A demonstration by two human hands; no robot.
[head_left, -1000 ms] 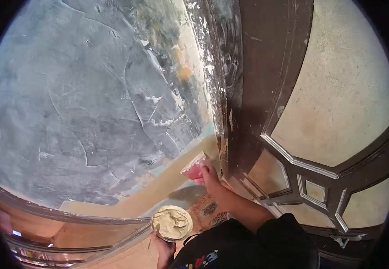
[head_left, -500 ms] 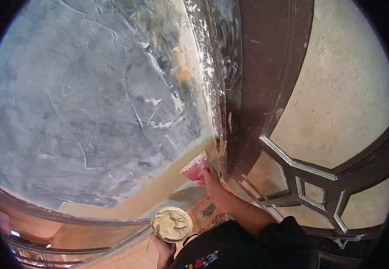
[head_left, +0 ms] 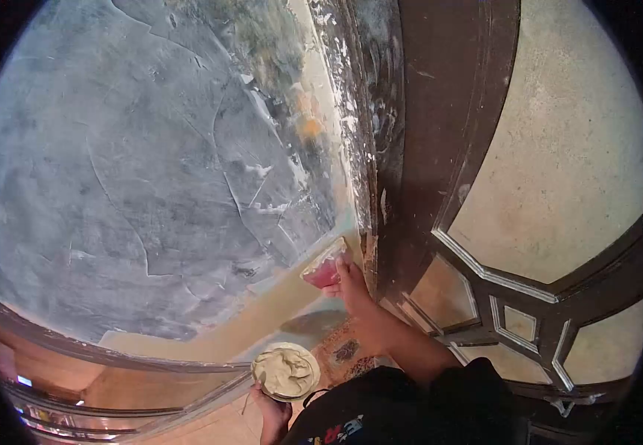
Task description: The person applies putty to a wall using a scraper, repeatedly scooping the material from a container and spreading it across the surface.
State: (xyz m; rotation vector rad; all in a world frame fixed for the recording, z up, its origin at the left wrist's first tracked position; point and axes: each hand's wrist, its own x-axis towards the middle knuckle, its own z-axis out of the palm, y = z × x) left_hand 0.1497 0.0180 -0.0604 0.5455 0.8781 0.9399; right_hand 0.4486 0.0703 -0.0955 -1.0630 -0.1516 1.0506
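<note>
My right hand [head_left: 350,285] is closed on a pinkish-red putty spreader [head_left: 323,271]. Cream filler coats the spreader's upper edge, which lies against the wall in the corner beside the dark frame. Down below, my left hand [head_left: 269,406] grips a round tub [head_left: 312,389] from its left side and underneath. Thick cream putty [head_left: 284,371] with a folded, swirled surface fills the tub. A band of smooth beige putty [head_left: 225,337] runs along the bottom of the grey wall [head_left: 129,163], from the left up to the spreader.
A dark brown frame [head_left: 440,111] with peeling white patches rises beside the corner. To the right is a panelled surface with cream insets [head_left: 559,148] and silver-edged mouldings. A brown ledge [head_left: 136,363] curves along the lower left.
My right hand and the spreader have shifted slightly upward along the wall towards the corner. The tub stays at nearly the same place in my left hand. The view has moved a little.
</note>
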